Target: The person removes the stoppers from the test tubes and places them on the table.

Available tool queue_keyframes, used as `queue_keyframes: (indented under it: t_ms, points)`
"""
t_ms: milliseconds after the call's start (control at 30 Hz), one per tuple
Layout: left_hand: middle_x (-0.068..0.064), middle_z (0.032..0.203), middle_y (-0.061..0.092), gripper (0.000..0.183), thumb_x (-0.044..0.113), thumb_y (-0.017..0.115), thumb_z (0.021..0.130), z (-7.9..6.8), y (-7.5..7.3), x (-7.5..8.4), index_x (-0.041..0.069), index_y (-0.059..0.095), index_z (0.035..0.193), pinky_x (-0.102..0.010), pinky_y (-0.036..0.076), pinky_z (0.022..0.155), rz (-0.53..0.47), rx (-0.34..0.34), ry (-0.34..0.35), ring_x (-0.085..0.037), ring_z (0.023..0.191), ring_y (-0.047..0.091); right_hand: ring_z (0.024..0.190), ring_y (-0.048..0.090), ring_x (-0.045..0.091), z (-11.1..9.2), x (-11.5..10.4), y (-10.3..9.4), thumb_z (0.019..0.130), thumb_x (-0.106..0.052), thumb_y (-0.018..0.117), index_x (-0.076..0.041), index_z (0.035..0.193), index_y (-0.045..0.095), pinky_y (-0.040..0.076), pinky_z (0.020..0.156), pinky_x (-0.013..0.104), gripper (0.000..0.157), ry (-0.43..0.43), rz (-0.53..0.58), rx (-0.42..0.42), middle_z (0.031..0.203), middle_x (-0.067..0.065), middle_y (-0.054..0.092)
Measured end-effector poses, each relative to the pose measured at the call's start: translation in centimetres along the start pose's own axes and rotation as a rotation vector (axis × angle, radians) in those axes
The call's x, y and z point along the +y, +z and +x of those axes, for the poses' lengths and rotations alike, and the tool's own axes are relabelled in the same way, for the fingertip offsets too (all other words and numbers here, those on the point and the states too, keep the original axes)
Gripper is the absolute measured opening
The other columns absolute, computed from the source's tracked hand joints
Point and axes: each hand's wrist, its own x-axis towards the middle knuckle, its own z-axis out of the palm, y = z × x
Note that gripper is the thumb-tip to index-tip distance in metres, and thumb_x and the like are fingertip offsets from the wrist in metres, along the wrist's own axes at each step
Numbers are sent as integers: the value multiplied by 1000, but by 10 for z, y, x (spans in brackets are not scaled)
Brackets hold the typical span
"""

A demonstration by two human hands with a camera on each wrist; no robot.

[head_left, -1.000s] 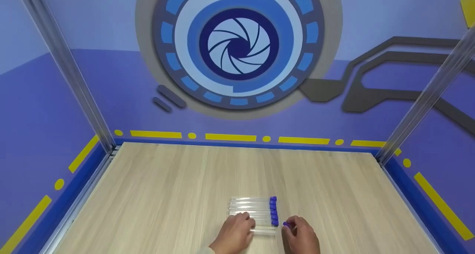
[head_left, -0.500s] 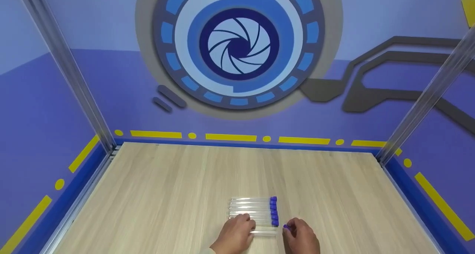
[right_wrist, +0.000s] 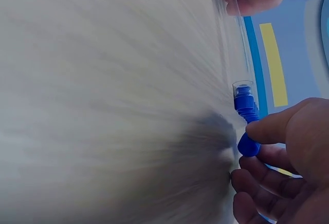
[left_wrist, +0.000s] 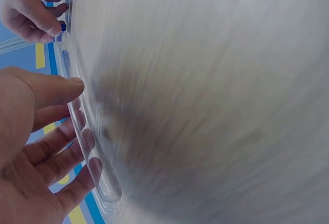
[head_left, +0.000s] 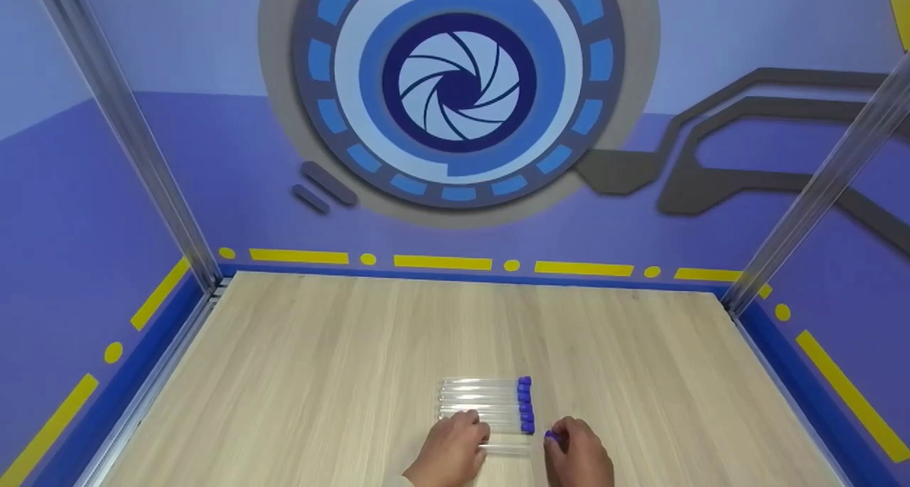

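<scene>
Right hand (head_left: 579,453) pinches blue cap (right_wrist: 249,147), left hand (head_left: 449,450) clear tube (left_wrist: 88,124); tube's rounded end (left_wrist: 110,195) shows only in left-wrist view, lower left.

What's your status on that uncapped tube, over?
Left hand pinching uncapped clear tube. Right hand pinching blue cap, not yet on the tube. Capped tubes lie alongside; nothing visible between cap and tube.
</scene>
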Motion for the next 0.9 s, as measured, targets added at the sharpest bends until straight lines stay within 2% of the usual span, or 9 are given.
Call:
queue_keyframes:
  t_ms: [167, 433, 700, 900]
  points:
    - [8, 77, 52, 8, 18, 73, 77, 0, 0, 0, 16, 67, 82, -23, 38, 59, 10, 2, 2, -5, 70, 48, 80, 55, 13, 0, 0, 0, 86, -10, 69, -11, 94, 62, 44, 72, 32, 10, 37, -1, -32, 88, 0, 57]
    - [9, 79, 53, 8, 19, 73, 79, 1, -1, 1, 17, 69, 86, -25, 41, 62, -26, -47, -25, -4, 73, 50, 80, 54, 13, 0, 0, 1, 85, -11, 70, -11, 94, 62, 44, 72, 33, 12, 35, 1, -41, 88, 0, 57]
    - [8, 77, 55, 7, 16, 72, 78, 0, 0, 1, 17, 70, 84, -23, 37, 61, -1, -24, -10, -5, 71, 50, 78, 53, 13, 0, 5, -1, 81, -12, 73, -11, 88, 62, 45, 69, 33, 13, -31, -26, 11, 85, 0, 57]
    - [7, 79, 56, 7, 19, 72, 78, 1, 0, 2, 17, 70, 86, -24, 38, 61, 22, -44, -12, -6, 72, 51, 79, 54, 13, 0, 5, -2, 82, -13, 73, -11, 91, 63, 45, 70, 34, 14, -22, -16, 4, 86, 0, 57]
